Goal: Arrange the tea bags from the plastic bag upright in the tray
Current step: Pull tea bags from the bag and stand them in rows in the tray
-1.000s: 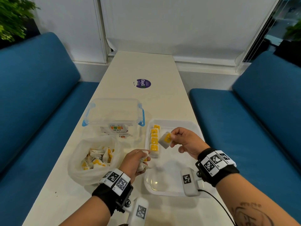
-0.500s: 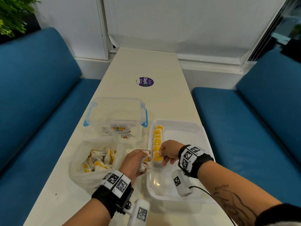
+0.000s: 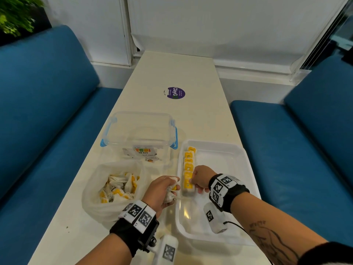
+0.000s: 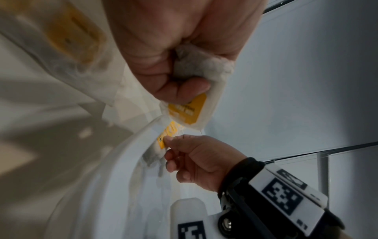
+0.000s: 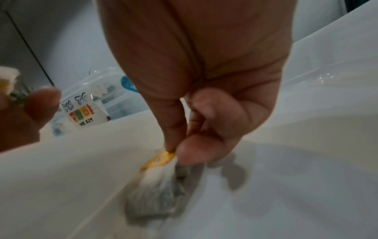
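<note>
A white tray [image 3: 236,152] lies at the front right of the table, with several yellow-tagged tea bags [image 3: 188,163] upright in a row along its left wall. My right hand [image 3: 198,180] pinches the yellow tag of the nearest tea bag [image 5: 155,177], which stands on the tray floor against the wall. Just left of the tray rim, my left hand [image 3: 164,190] grips a bunch of tea bags [image 4: 192,110] in its curled fingers. A plastic bag [image 3: 107,188] of loose tea bags lies open at the left.
A clear lidded box [image 3: 139,134] with blue clips stands behind the plastic bag. A purple sticker [image 3: 174,93] marks the table's middle. Blue benches [image 3: 298,150] run along both sides. Most of the tray floor right of the row is bare.
My right hand has come down from above the tray and set its tea bag at the near end of the row. The left hand has stayed put with its bunch.
</note>
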A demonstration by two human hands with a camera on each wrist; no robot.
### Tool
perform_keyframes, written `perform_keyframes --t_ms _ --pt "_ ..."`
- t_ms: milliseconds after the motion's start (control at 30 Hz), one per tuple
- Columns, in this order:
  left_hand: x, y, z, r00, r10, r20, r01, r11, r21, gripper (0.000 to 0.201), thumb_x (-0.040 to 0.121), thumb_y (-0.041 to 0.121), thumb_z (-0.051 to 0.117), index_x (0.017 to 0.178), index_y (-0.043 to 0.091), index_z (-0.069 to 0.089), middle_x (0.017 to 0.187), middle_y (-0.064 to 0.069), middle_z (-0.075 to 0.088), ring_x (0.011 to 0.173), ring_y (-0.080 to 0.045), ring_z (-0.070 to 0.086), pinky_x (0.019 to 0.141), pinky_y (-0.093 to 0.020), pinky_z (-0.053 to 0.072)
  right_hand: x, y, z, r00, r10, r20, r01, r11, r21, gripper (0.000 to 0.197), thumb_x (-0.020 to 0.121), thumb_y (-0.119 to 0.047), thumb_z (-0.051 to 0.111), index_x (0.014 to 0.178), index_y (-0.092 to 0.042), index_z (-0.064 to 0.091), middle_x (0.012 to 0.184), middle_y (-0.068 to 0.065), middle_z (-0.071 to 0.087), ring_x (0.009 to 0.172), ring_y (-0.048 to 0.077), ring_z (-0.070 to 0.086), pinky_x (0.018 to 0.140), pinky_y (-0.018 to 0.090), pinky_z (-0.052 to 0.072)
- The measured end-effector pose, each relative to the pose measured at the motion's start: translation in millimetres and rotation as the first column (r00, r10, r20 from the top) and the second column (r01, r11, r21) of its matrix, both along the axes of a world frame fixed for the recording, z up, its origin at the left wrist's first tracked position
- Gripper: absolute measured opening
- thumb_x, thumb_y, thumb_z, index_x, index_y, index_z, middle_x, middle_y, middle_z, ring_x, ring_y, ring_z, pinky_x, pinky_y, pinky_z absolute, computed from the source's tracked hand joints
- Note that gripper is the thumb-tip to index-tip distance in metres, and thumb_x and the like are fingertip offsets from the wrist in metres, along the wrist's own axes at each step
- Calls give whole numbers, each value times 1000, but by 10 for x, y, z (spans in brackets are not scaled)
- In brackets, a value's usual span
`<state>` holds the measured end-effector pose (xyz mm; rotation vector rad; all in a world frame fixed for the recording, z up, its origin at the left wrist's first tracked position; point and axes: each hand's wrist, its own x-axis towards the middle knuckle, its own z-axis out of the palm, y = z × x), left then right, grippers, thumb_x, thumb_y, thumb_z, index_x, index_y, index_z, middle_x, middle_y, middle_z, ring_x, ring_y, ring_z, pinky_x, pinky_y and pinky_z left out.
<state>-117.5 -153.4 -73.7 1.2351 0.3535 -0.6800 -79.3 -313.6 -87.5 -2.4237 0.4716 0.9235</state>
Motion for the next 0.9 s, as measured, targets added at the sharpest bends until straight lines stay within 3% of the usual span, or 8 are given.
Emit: perform_keyframes --t_ms 133,267,400,500,600,733,833,900 --pt "-5 -31 19 1000 -27 12 27 1000 -8 17 92 13 46 92 9 63 69 -4 53 43 -9 40 42 -15 35 -43 -31 9 991 32 128 -33 999 6 33 89 -29 61 67 -16 41 62 0 50 46 13 49 45 21 38" --pt "40 -85 43 1000 -19 -17 18 998 -59 14 89 17 52 90 9 63 69 -6 46 53 -14 30 41 -17 32 -64 -159 312 945 -62 320 41 997 70 31 90 -29 59 69 -17 40 63 0 52 47 11 50 48 22 37" --pt "86 -180 130 998 -10 -67 2 993 -118 25 92 27 46 96 8 62 68 -7 54 42 -10 43 38 -15 33 -187 -254 705 894 -84 440 -9 979 204 13 87 -16 63 79 -15 53 58 -1 54 43 3 47 36 9 31" --pt "88 -241 183 997 -42 -62 34 991 -131 25 91 28 45 94 9 61 65 -5 54 40 -9 42 36 -13 31 -312 -262 884 889 -77 452 -74 948 309 8 84 -9 64 84 -14 58 61 -3 56 52 7 51 36 6 30" --pt "71 -281 194 996 -83 -38 77 986 -148 18 88 24 51 91 12 63 66 -3 47 46 -9 33 35 -13 29 -424 -236 910 887 -68 457 -120 921 370 19 80 0 62 84 -18 57 72 0 60 59 10 54 42 7 36" --pt "39 -342 186 991 -127 -28 122 982 -146 8 87 18 51 85 12 55 59 0 48 39 -7 37 34 -12 27 -511 -185 816 851 25 525 -234 912 337 37 73 -1 72 83 -33 57 87 -3 59 67 8 51 68 20 46" --pt "30 -348 161 986 -154 -68 138 969 -206 15 88 22 44 88 14 57 57 -1 48 37 -8 38 35 -11 25 -541 -183 748 854 42 519 -253 905 342 40 72 4 70 97 -26 63 88 -3 56 64 -1 50 69 19 46" --pt "27 -338 154 975 -203 -91 176 955 -238 20 87 28 43 85 14 56 56 -2 47 35 -8 37 35 -10 24 -546 -213 719 864 52 501 -248 909 334 33 73 4 69 97 -19 68 81 -4 57 61 -2 49 69 18 45"
